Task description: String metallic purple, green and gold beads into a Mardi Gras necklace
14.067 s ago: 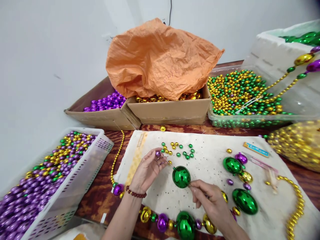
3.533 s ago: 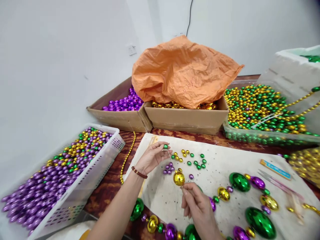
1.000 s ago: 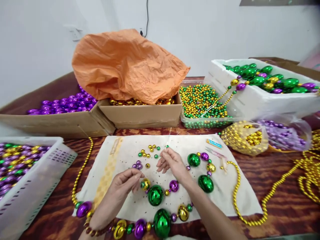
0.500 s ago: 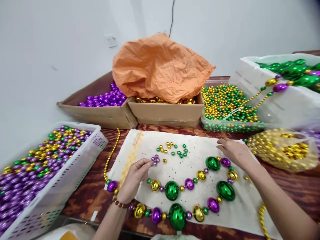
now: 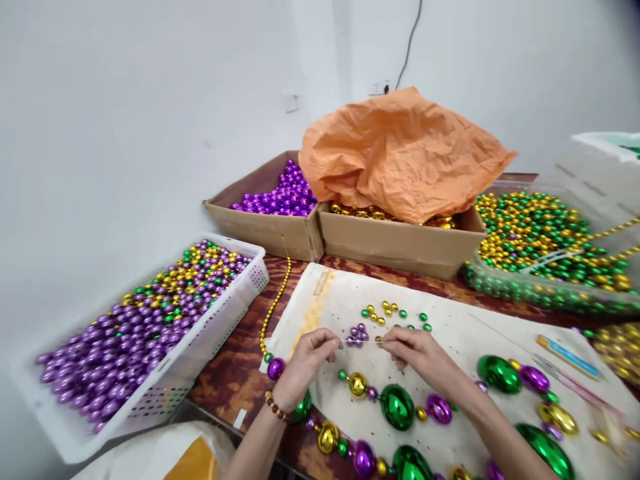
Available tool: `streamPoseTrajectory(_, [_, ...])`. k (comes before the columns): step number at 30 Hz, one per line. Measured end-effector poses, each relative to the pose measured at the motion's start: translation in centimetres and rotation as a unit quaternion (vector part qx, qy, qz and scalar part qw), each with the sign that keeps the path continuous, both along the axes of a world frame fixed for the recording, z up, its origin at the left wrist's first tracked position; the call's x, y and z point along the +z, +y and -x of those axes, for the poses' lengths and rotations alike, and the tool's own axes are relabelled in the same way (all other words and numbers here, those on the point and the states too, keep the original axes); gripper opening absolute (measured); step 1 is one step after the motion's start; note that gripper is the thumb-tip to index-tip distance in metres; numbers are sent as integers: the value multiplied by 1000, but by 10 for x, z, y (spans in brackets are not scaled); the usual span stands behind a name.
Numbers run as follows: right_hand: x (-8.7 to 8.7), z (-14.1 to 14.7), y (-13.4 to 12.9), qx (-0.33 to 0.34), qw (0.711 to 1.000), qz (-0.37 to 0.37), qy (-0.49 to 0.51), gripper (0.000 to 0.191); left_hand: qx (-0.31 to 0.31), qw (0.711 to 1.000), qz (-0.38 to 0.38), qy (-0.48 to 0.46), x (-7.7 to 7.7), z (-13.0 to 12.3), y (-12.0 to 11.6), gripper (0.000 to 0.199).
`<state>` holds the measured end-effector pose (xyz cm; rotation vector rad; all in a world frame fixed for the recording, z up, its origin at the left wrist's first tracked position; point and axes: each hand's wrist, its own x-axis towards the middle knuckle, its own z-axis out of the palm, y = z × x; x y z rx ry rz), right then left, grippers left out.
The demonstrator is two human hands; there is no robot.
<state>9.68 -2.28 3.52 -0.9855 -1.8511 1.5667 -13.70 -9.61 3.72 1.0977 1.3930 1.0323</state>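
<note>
Thread [image 5: 371, 342], pinched in left hand [image 5: 311, 357] and right hand [image 5: 419, 352], spans taut above the left half of the cloth [image 5: 345, 293], bead string [image 5: 397, 407] on the cloth's near side; even, gentle tension should keep either pinch from slipping.

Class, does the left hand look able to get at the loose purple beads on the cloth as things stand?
Probably yes: the purple beads lie in the open, close to the left hand. One hitch: the thread it pinches runs across them in this view.
</note>
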Motion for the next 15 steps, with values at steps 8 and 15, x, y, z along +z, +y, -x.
streamPoseTrajectory(8, [41,39,-14,29,979,-183,-85,27,195,975,-88,65,-13,80,88,31])
streamPoseTrajectory(15, [36,54,-57,135,938,-239,-212,26,339,928,-86,126,-39,158,186,32])
